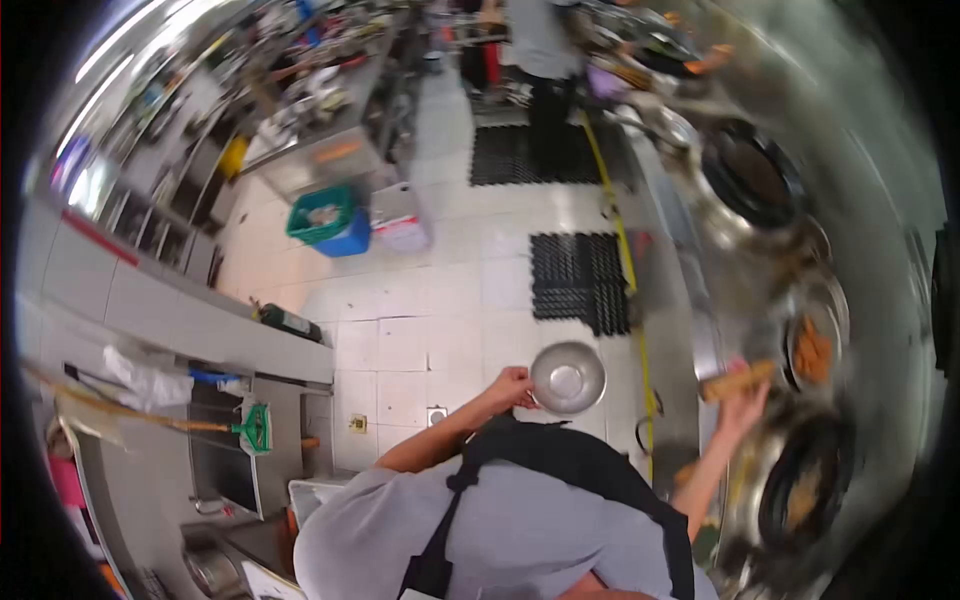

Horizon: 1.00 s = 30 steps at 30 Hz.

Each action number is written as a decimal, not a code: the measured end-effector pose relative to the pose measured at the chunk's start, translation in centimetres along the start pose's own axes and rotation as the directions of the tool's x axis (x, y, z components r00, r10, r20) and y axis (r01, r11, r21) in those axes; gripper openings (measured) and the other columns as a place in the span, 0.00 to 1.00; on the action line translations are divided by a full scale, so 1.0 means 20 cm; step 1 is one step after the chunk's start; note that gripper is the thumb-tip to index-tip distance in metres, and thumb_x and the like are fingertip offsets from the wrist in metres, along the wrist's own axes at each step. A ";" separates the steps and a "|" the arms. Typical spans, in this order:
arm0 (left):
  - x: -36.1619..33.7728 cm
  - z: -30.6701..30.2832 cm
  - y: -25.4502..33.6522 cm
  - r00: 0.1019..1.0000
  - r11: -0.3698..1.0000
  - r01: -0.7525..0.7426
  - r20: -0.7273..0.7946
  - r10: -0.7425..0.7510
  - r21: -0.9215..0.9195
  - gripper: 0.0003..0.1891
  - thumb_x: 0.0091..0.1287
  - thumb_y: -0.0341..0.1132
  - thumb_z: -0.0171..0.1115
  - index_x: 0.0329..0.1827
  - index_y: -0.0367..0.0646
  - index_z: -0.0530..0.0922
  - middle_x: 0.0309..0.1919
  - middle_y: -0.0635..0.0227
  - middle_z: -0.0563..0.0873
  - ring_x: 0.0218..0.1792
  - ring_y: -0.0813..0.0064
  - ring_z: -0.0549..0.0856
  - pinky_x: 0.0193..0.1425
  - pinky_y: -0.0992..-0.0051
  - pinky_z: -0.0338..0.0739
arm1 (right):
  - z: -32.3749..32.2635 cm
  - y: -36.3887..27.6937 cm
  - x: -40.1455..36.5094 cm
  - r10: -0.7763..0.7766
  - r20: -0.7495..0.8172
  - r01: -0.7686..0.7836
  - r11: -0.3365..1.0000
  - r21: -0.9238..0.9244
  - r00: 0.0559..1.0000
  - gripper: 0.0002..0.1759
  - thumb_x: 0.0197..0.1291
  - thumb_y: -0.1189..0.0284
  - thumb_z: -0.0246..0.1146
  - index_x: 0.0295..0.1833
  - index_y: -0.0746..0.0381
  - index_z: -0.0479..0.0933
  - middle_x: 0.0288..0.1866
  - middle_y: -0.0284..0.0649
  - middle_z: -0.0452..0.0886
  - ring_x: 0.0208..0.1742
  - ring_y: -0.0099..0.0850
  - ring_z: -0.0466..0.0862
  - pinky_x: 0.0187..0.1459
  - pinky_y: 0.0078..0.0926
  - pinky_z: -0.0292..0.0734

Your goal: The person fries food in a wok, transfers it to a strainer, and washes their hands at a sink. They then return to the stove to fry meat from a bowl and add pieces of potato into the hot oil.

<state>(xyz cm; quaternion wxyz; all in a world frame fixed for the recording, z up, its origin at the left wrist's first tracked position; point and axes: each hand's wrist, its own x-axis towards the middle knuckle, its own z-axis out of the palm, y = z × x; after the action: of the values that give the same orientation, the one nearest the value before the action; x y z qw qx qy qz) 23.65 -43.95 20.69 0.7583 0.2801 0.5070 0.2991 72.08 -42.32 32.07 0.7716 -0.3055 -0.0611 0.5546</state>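
Note:
A round metal bowl (pixel 568 378) hangs over the floor at the front of my body, and my left hand (pixel 513 388) grips its left rim. My right hand (pixel 742 402) is out over the stove side at the right, closed on a light brown wooden piece (pixel 738 381), perhaps a handle. Just right of that hand sits a metal pan (pixel 840 318) with orange food (pixel 812 350) in it. Nearer to me, below the hand, a black wok (pixel 806 480) holds something yellowish that is too blurred to name.
Another black wok (pixel 752 173) sits farther up the right counter. Black mats (pixel 580 280) lie on the tiled floor. A blue bin with a green liner (pixel 325 217) stands beside a white box (pixel 400 217). At the top, a person in grey (pixel 543 40) stands by the counters.

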 end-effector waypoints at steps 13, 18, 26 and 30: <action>0.17 -1.39 0.76 0.936 0.946 -0.092 -0.352 -0.024 -0.309 0.11 0.63 0.27 0.60 0.44 0.31 0.72 0.33 0.53 0.83 0.29 0.58 0.89 0.33 0.69 0.87 | 0.99 0.75 0.06 0.009 0.074 0.032 0.843 -0.536 0.997 0.09 0.70 0.66 0.58 0.45 0.56 0.65 0.28 0.30 0.68 0.19 0.17 0.66 0.15 0.16 0.64; 0.47 -1.62 1.02 0.911 0.922 -0.172 -0.413 0.015 -0.347 0.07 0.62 0.25 0.60 0.40 0.33 0.71 0.31 0.53 0.83 0.30 0.57 0.89 0.31 0.69 0.88 | 1.51 1.31 0.44 0.428 0.120 -0.272 0.741 -0.614 0.896 0.16 0.69 0.65 0.59 0.58 0.52 0.64 0.27 0.29 0.67 0.16 0.15 0.65 0.12 0.14 0.62; 0.41 -2.10 1.48 0.811 0.890 -0.302 -0.583 0.051 -0.341 0.09 0.62 0.26 0.60 0.43 0.34 0.74 0.32 0.58 0.84 0.28 0.64 0.88 0.32 0.72 0.87 | 2.48 2.71 1.25 0.900 0.350 -0.571 0.436 -0.696 0.261 0.20 0.70 0.73 0.54 0.65 0.53 0.61 0.28 0.32 0.65 0.18 0.16 0.63 0.14 0.13 0.63; 0.42 -2.42 1.45 0.773 0.777 -0.414 -0.634 0.025 -0.474 0.08 0.63 0.25 0.59 0.44 0.35 0.73 0.35 0.52 0.85 0.31 0.56 0.89 0.32 0.69 0.87 | 3.16 3.39 1.38 0.938 0.327 -0.490 0.341 -0.802 0.116 0.18 0.67 0.75 0.55 0.61 0.56 0.62 0.26 0.32 0.66 0.18 0.17 0.63 0.15 0.16 0.62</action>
<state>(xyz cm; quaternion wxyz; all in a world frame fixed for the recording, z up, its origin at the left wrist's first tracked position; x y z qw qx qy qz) -24.06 -12.63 20.87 0.5649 -0.0173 0.5613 0.6046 -0.50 21.23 39.69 0.1503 -0.2114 -0.3610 0.8958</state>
